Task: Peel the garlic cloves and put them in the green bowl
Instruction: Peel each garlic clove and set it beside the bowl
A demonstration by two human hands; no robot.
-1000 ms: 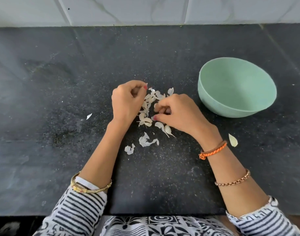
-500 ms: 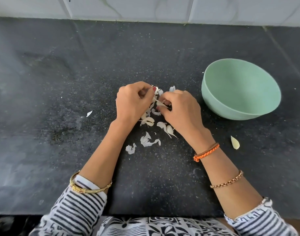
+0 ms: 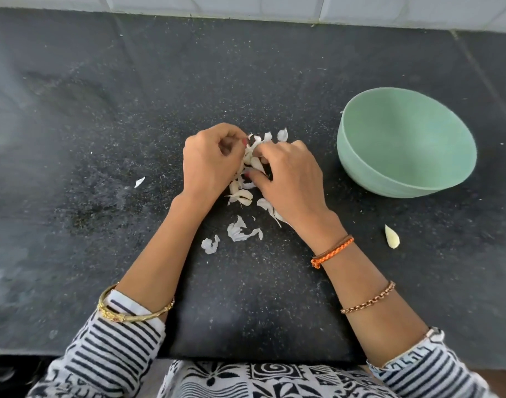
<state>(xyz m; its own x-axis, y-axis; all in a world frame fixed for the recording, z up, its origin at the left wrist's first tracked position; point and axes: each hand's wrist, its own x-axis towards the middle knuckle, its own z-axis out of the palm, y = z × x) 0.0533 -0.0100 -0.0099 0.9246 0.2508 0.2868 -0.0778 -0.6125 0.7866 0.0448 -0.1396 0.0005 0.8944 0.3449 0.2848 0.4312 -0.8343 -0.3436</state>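
Observation:
My left hand [image 3: 208,162] and my right hand [image 3: 289,179] meet over a small heap of garlic cloves and white skins [image 3: 240,195] at the middle of the dark counter. Both hands pinch a garlic clove [image 3: 253,158] between their fingertips, and loose skin shows around it. The green bowl [image 3: 404,142] stands to the right of my right hand, tilted slightly, with nothing visible inside. One peeled clove [image 3: 392,237] lies alone on the counter below the bowl.
Torn skin pieces [image 3: 240,232] lie below the heap, and one flake [image 3: 139,181] lies to the left. The black stone counter [image 3: 102,110] runs to a white tiled wall [image 3: 274,7] at the back. My striped sleeves sit at the counter's front edge.
My two hands have come together over the heap. My right hand moved up and left to meet my left hand at the clove.

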